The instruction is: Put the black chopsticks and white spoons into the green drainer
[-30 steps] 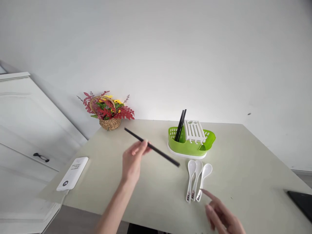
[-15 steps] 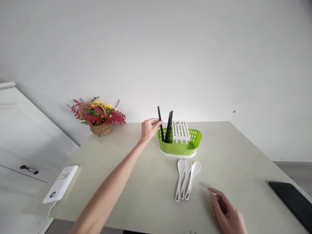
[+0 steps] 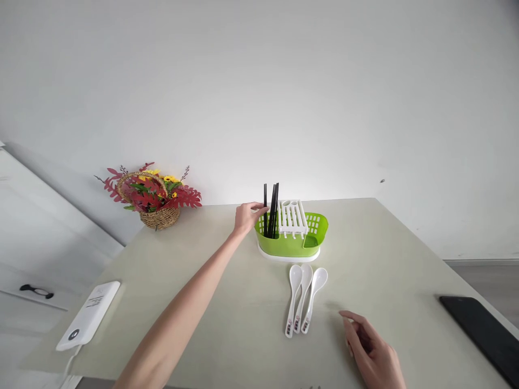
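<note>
Lightly, the left hand (image 3: 245,218) pinches the leftmost black chopsticks (image 3: 265,197), upright in the green basket (image 3: 290,248) mid-frame; at lower right, the right hand (image 3: 375,351) is loosely open near white spoons (image 3: 294,278).

- A left hand (image 3: 246,218) pinches black chopsticks (image 3: 265,201) upright at the left end of a green basket (image 3: 286,248), just beside more chopsticks (image 3: 274,208) standing in it.
- A white rack (image 3: 292,218) sits across the basket's top.
- Three white spoons (image 3: 306,276) lie on the near side of the basket, bowls pointing far.
- A right hand (image 3: 375,351), fingers loosely curled, hovers near right, apart from the spoons.
- Flowers (image 3: 148,197) fill a wicker basket (image 3: 160,219) at far left; a white device (image 3: 91,313) lies near left, a black phone (image 3: 480,335) near right.
</note>
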`<action>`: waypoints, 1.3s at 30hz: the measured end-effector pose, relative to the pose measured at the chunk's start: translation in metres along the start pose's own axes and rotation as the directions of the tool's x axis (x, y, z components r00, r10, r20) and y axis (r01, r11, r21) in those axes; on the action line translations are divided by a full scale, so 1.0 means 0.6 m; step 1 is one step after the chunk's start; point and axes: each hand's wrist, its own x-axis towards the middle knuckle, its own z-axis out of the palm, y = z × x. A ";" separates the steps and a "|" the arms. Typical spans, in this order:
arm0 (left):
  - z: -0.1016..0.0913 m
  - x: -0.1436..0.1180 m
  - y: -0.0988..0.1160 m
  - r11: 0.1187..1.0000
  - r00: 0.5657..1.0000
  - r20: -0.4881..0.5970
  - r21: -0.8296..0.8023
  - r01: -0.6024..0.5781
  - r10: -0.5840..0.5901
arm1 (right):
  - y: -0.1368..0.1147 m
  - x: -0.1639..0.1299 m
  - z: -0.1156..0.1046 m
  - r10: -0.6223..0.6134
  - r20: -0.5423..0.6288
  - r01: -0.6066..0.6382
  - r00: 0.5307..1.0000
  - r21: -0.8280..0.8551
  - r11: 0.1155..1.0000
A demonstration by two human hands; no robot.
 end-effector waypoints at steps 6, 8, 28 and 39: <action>-0.012 -0.026 -0.024 1.000 0.995 -0.095 -0.032 0.001 -0.004 | 0.006 0.000 0.001 0.018 -0.001 -0.018 1.000 -0.033 0.999; -0.020 -0.062 -0.044 0.986 0.969 -0.212 -0.127 0.103 -0.129 | 0.011 0.001 0.000 0.034 0.013 -0.033 0.999 -0.050 0.998; -0.030 -0.453 -0.035 0.950 0.954 0.039 -0.089 0.301 -0.298 | -0.027 0.106 0.029 0.078 -0.008 -0.078 0.997 -0.090 0.993; -0.011 -0.461 -0.052 0.965 0.958 -0.121 0.000 0.261 -0.259 | -0.041 0.134 0.045 0.038 -0.051 -0.049 0.998 -0.216 0.975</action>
